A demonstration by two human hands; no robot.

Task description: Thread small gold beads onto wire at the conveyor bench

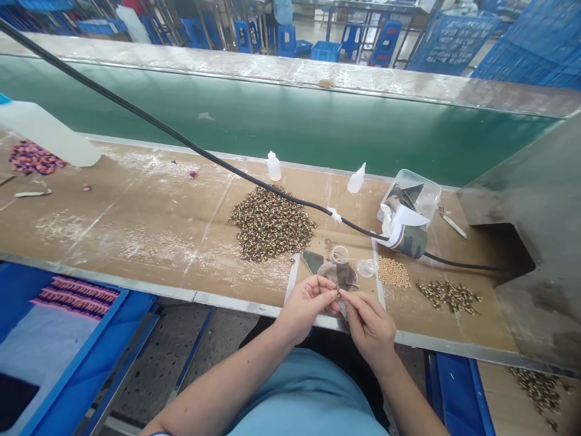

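At 11 o'clock on the desk (136, 224) lies a heap of spotted beads (271, 224). The left hand (305, 309) and right hand (370, 330) are nearly closed over the desk's front edge, their fingertips (330, 289) pinching a tiny brown piece (337, 293) from either side, too small to identify. A clear plastic cup (339, 254) sits at 12 o'clock, with pale beads (394, 272) at 2 o'clock and loose spotted beads (448, 297) at 3 o'clock; the work looks like fine handling of small pieces, and one this tiny calls for a steady two-handed pinch.
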